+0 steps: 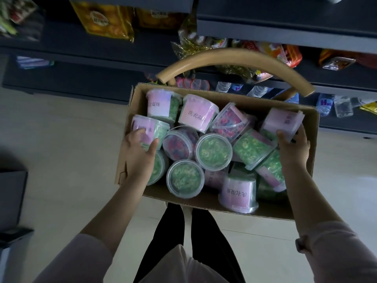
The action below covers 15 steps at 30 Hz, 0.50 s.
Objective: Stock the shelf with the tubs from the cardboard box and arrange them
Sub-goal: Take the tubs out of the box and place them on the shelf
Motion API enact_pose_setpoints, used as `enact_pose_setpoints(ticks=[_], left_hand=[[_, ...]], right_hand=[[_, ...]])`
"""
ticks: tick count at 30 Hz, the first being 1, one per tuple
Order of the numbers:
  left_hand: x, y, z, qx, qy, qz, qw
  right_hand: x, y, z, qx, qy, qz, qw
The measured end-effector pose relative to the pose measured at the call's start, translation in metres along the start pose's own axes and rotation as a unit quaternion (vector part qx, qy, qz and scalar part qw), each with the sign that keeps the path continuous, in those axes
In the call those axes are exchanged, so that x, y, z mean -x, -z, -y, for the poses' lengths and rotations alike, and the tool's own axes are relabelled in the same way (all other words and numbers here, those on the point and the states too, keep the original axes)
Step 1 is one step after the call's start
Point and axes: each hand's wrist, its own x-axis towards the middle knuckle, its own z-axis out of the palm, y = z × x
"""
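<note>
An open cardboard box (240, 99) sits in front of me, filled with several clear plastic tubs of green or red-blue pods, many with pink labels. My left hand (140, 154) reaches into the box's left side and grips a green tub with a pink label (152, 128). My right hand (293, 148) is at the box's right side, fingers curled round another pink-labelled tub (282, 121) lying on its side. Two lidded green tubs (213, 151) stand upright in the middle.
Dark shelves (285, 29) run across the top, holding snack bags (104, 19) and, lower down, water bottles (334, 105). A curved wooden chair back (234, 58) rises just behind the box. Pale floor tiles lie to the left and right. My legs are below the box.
</note>
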Motion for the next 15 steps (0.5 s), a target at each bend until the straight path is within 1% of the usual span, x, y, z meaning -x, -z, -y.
enact_pose_setpoints(ticks=[3,6,9,11,13,15], left_hand=[[-0.009,0.0,0.005,0.026,0.04,-0.01,0.999],[-0.02,0.0,0.009,-0.058,0.075,0.029,0.995],[-0.017,-0.002,0.002,-0.11,0.071,0.021,0.991],[-0.012,-0.005,0.001,-0.1,0.055,0.017,0.993],[-0.01,-0.004,-0.003,-0.056,0.063,0.019,0.996],[-0.008,0.0,-0.008,-0.028,0.077,0.016,0.996]], right_hand=[[-0.004,0.001,0.0,0.023,0.007,0.007,1.0],[-0.002,0.004,-0.003,0.014,0.005,0.01,1.0],[0.007,0.007,0.0,-0.025,0.022,0.012,0.999],[0.014,0.011,0.002,-0.058,0.031,0.004,0.998],[0.022,0.016,0.005,-0.095,0.037,0.002,0.995],[0.033,0.024,0.01,-0.107,0.052,0.007,0.993]])
